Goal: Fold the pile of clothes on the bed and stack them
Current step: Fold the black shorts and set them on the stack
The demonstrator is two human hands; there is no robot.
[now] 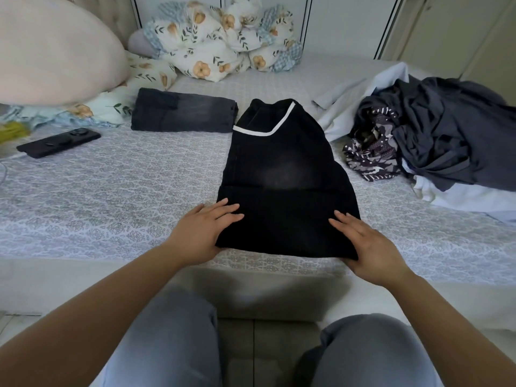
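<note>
A black garment with a white stripe (pixel 282 174) lies flat on the bed (pixel 111 191) in front of me, its near end folded over. My left hand (pixel 205 229) holds the near left corner, fingers flat on top and thumb under the edge. My right hand (pixel 368 244) holds the near right corner the same way. A folded dark grey garment (pixel 183 110) lies further back on the left. The unfolded pile of clothes (pixel 435 135), dark blue, patterned and white pieces, sits on the right.
A black phone (pixel 58 142) lies on the bed at the left. A large pink pillow (pixel 53 48) and a bunched floral blanket (pixel 220 40) fill the back. My knees in grey trousers are below the bed's edge.
</note>
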